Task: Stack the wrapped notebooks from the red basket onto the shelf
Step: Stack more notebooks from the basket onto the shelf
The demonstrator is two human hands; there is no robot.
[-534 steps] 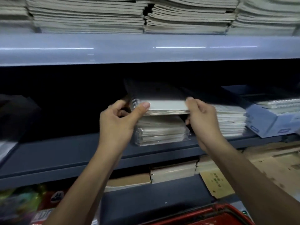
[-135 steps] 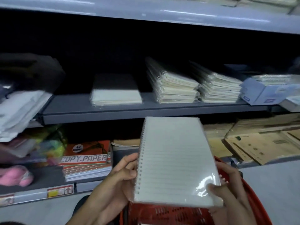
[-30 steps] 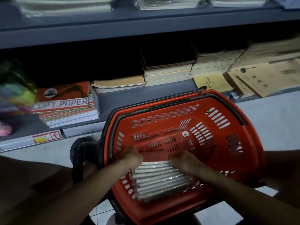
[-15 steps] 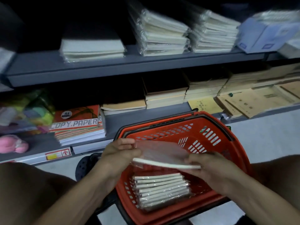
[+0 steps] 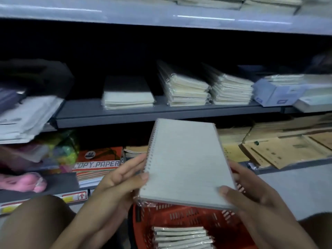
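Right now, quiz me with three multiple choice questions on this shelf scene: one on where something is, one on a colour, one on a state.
1. Where is the spiral binding on the held notebook?
A. Its left edge
B. Its right edge
C. Its bottom edge

2. What colour is the basket?
A. Blue
B. Red
C. Green

3. How is the notebook held?
A. Left hand alone
B. Right hand alone
C. Both hands

Answers:
1. A, the wire coils run down its left side by the left hand.
2. B, its slotted wall below the notebook is red.
3. C, a thumb lies over the cover from each side.
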